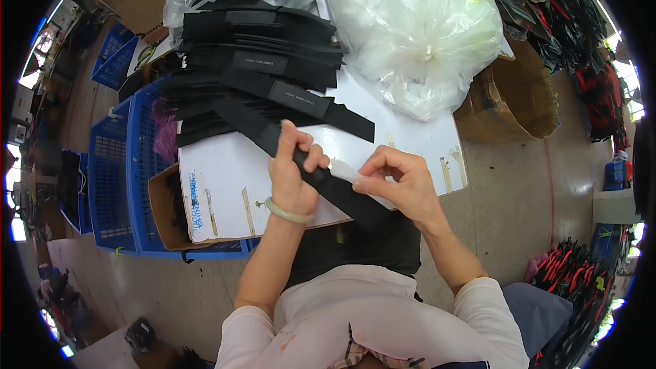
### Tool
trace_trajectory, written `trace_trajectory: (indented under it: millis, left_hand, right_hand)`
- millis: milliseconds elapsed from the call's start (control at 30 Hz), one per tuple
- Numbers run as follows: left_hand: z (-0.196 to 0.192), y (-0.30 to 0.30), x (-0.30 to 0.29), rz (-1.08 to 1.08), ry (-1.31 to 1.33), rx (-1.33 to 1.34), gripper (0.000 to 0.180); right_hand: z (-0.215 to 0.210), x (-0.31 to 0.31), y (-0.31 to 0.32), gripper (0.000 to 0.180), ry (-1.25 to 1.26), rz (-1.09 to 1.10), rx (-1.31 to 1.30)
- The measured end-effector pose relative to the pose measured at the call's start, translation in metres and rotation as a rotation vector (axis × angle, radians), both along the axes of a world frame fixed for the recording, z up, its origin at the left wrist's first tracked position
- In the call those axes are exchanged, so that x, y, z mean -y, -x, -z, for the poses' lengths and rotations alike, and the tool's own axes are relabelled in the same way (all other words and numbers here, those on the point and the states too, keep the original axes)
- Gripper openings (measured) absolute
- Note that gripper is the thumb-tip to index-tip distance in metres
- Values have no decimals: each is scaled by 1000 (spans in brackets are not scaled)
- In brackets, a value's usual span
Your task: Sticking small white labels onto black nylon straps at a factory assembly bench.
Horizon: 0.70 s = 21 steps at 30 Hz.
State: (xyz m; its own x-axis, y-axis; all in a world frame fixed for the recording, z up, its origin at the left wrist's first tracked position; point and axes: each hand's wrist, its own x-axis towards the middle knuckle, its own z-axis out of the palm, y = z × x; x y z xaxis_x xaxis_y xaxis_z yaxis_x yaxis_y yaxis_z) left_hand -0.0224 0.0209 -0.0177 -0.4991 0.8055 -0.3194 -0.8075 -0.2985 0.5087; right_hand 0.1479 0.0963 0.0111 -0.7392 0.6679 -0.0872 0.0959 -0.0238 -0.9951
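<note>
A long black fabric strip (345, 199) lies slantwise over the front edge of the white table (225, 195). My left hand (294, 171), with a pale bangle (289, 213) at its wrist, is closed around the strip near its middle. Between the thumb and fingers of my right hand (398, 181) is a small white translucent slip (344, 171), pinched just beside the strip. The slip's other end reaches my left fingers; whether it is attached to the strip I cannot tell. Beyond my hands, overlapping rows of similar black strips (256, 61) cover the table's left part, some with a printed patch.
A big clear plastic bag (417, 34) with pale contents fills the table's far right. Blue plastic crates (113, 184) and a cardboard box (164, 208) stand along the left side. An open cardboard box (512, 96) is to the right, with black-and-red goods (574, 270) beyond.
</note>
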Motion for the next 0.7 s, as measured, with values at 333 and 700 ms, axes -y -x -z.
trace_trajectory:
  millis: [333, 700]
  left_hand:
    - [-6, -5, 9, -20, -1, 130, 36]
    - [1, -2, 16, -115, -189, 134, 37]
  right_hand:
    - [-10, 14, 15, 22, -485, -41, 151]
    - [-18, 28, 6, 23, -488, -48, 120]
